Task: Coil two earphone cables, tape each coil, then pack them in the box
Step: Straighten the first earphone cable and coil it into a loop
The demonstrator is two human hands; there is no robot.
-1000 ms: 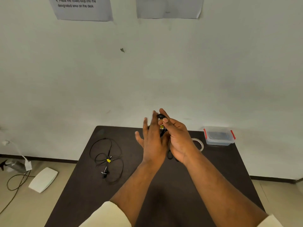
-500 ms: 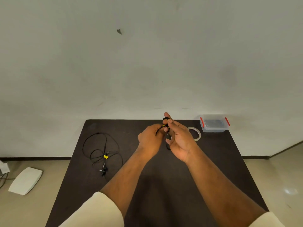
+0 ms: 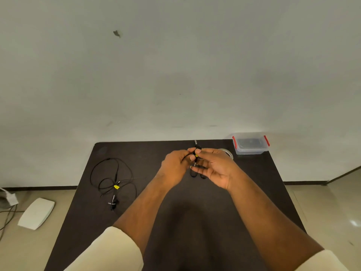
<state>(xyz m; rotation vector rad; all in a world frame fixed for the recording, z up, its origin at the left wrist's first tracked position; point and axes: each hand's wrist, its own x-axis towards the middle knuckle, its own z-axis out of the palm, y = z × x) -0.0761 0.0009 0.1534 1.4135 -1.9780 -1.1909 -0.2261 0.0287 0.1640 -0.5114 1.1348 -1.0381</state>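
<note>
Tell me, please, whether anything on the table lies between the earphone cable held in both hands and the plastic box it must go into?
Only the tape roll lies on that line, flat on the table just left of the box. The coiled cable is held above the table, so it can pass over it. The box's lid looks shut.

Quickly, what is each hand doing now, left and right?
Left hand: fingers curled, holding the black earphone cable.
Right hand: pinching the same cable at the top, other fingers relaxed.
</note>
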